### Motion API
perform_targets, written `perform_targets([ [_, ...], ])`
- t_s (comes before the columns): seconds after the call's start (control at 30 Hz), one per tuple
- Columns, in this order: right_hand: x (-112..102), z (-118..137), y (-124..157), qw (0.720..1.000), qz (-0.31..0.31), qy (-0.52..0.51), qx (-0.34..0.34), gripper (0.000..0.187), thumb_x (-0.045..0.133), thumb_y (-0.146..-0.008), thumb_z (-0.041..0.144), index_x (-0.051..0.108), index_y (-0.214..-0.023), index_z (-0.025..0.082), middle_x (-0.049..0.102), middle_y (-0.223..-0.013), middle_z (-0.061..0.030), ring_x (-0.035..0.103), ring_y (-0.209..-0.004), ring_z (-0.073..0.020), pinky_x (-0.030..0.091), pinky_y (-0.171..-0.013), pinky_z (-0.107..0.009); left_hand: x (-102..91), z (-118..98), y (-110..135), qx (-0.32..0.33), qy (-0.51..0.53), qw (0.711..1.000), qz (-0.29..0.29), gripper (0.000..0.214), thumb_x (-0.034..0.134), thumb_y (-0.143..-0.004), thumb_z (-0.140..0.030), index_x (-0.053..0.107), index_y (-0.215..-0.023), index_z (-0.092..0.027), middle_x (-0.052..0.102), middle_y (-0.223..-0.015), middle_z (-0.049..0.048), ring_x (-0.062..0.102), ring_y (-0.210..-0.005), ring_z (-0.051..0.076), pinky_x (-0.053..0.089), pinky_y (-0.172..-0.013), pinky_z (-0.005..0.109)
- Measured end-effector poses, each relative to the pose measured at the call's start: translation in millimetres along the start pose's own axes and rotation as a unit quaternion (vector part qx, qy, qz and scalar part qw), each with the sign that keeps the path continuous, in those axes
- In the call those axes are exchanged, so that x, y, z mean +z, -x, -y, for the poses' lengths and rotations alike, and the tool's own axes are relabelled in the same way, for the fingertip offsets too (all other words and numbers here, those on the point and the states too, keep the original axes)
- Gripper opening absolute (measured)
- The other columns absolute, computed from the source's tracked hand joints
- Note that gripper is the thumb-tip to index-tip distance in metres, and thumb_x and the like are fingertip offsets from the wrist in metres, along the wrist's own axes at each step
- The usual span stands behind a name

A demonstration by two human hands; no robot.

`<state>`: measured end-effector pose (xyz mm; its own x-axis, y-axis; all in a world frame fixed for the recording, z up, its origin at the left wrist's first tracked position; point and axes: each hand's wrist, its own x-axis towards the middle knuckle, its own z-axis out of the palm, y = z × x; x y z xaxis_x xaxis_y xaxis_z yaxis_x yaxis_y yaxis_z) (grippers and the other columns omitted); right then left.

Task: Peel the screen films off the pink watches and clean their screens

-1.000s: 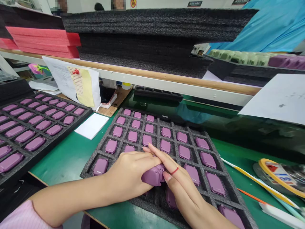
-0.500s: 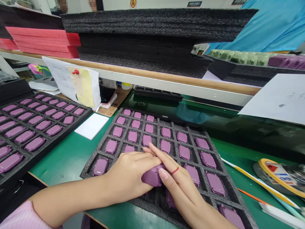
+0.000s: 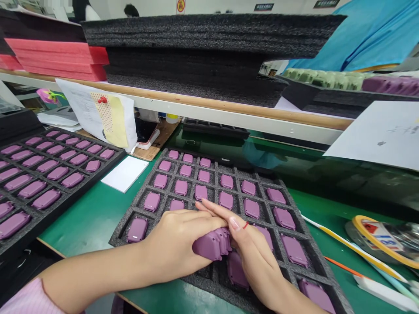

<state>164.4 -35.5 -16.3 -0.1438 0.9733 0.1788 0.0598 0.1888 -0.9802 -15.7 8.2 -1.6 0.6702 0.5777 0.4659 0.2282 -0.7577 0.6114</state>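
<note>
Several purple cases (image 3: 212,245) sit stacked edge to edge, pinched in the left grip (image 3: 176,237) as I watch from far off through the head camera. Its fingers wrap over the top of the stack, and the right grip (image 3: 257,250) leans against it from the other side, fingertips lying over the left ones. Half a second ago the right thumb pressed on the stack's near edge; now I see it raised off, beside the red band (image 3: 245,225) on a finger, and more of the layered edges show. I cannot tell whether the right grip's hidden fingers bear on the stack.

Just below the right thumb, another purple case (image 3: 238,269) lies in the foam tray (image 3: 225,167), showing more than before. That tray rests under both grips on the green tabletop (image 3: 78,222). Left of the left grip I see a second tray (image 3: 88,179) of purple cases, with a white pad (image 3: 125,173) between the trays.
</note>
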Motion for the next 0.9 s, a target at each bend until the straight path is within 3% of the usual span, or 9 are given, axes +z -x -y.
perform_targets([
  [0.23, 3, 2, -3, 0.999, -0.029, 0.02, 0.001, 0.036, 0.046, -0.103, 0.047, 0.07, -0.125, 0.03, 0.071, -0.129, -0.0036, 0.064, -0.124, -0.0192, 0.045, -0.113, -0.037, 1.4, 3, -2, -0.003, 0.021, 1.0, 0.007, 0.054, 0.063, -0.073, -0.005, 0.065, -0.125, -0.017, 0.075, -0.116, 0.0013, 0.07, -0.108, 0.017, 0.052, -0.097, 0.024],
  [0.33, 2, 4, -10, 0.998, -0.055, -0.017, 0.041, 0.044, 0.043, -0.102, 0.055, 0.071, -0.117, 0.024, 0.077, -0.114, -0.0084, 0.075, -0.101, -0.0206, 0.062, -0.088, -0.033, 1.9, 2, -2, -0.001, 0.049, 0.999, -0.004, 0.051, 0.069, -0.074, -0.007, 0.066, -0.124, -0.018, 0.075, -0.119, 0.0005, 0.07, -0.11, 0.016, 0.051, -0.099, 0.021],
  [0.43, -12, 4, -20, 0.994, -0.097, 0.047, 0.023, 0.048, 0.049, -0.097, 0.061, 0.073, -0.091, 0.02, 0.079, -0.087, -0.0083, 0.074, -0.067, -0.0179, 0.062, -0.06, -0.028, 2.2, 0, -2, -0.02, 0.08, 0.996, -0.023, 0.045, 0.077, -0.075, -0.015, 0.069, -0.119, -0.02, 0.076, -0.114, -0.0004, 0.073, -0.101, 0.014, 0.054, -0.092, 0.019],
  [0.53, -33, 2, -31, 0.971, -0.193, 0.14, -0.031, 0.048, 0.063, -0.088, 0.061, 0.065, -0.065, 0.02, 0.072, -0.067, -0.0057, 0.07, -0.064, -0.0176, 0.061, -0.065, -0.029, 1.4, -3, -2, -0.025, 0.089, 0.995, -0.026, 0.044, 0.079, -0.074, -0.02, 0.07, -0.118, -0.023, 0.077, -0.111, -0.0007, 0.073, -0.097, 0.015, 0.055, -0.091, 0.023],
  [0.6, -43, 0, -36, 0.969, -0.221, 0.11, -0.027, 0.038, 0.073, -0.082, 0.058, 0.068, -0.078, 0.021, 0.076, -0.08, -0.0067, 0.074, -0.074, -0.0197, 0.062, -0.075, -0.032, 0.3, -4, -2, -0.016, 0.092, 0.995, -0.022, 0.041, 0.077, -0.075, -0.02, 0.071, -0.116, -0.024, 0.077, -0.111, -0.0001, 0.073, -0.098, 0.017, 0.055, -0.093, 0.027],
  [0.67, -46, 0, -38, 0.988, -0.151, 0.026, -0.01, 0.044, 0.071, -0.082, 0.061, 0.069, -0.102, 0.022, 0.077, -0.104, -0.01, 0.077, -0.088, -0.0227, 0.062, -0.083, -0.036, -0.7, -5, -4, -0.003, 0.1, 0.995, -0.019, 0.037, 0.076, -0.077, -0.021, 0.072, -0.113, -0.024, 0.077, -0.11, 0.0009, 0.073, -0.1, 0.019, 0.053, -0.099, 0.032],
  [0.8, -30, 3, -26, 0.986, 0.145, -0.083, 0.029, 0.074, 0.054, -0.083, 0.078, 0.058, -0.134, 0.025, 0.067, -0.133, -0.0143, 0.068, -0.118, -0.0303, 0.056, -0.098, -0.047, -0.2, -4, -9, 0.03, 0.116, 0.993, -0.025, 0.031, 0.073, -0.079, -0.017, 0.072, -0.11, -0.023, 0.078, -0.106, 0.0018, 0.072, -0.103, 0.021, 0.048, -0.108, 0.04],
  [0.83, -24, 4, -21, 0.982, 0.17, -0.076, 0.032, 0.081, 0.061, -0.079, 0.078, 0.054, -0.14, 0.026, 0.062, -0.14, -0.0139, 0.062, -0.126, -0.0311, 0.051, -0.104, -0.048, 0.6, -4, -10, 0.039, 0.12, 0.992, -0.023, 0.03, 0.072, -0.08, -0.016, 0.072, -0.109, -0.023, 0.078, -0.106, 0.0019, 0.072, -0.104, 0.021, 0.048, -0.108, 0.04],
  [0.9, -13, 7, -12, 0.989, 0.144, -0.037, 0.023, 0.096, 0.079, -0.066, 0.069, 0.046, -0.146, 0.028, 0.055, -0.149, -0.0125, 0.052, -0.137, -0.0312, 0.044, -0.113, -0.047, 2.7, -2, -10, 0.061, 0.126, 0.99, -0.018, 0.026, 0.071, -0.083, -0.016, 0.072, -0.108, -0.023, 0.078, -0.107, 0.0024, 0.07, -0.106, 0.021, 0.049, -0.107, 0.039],
])
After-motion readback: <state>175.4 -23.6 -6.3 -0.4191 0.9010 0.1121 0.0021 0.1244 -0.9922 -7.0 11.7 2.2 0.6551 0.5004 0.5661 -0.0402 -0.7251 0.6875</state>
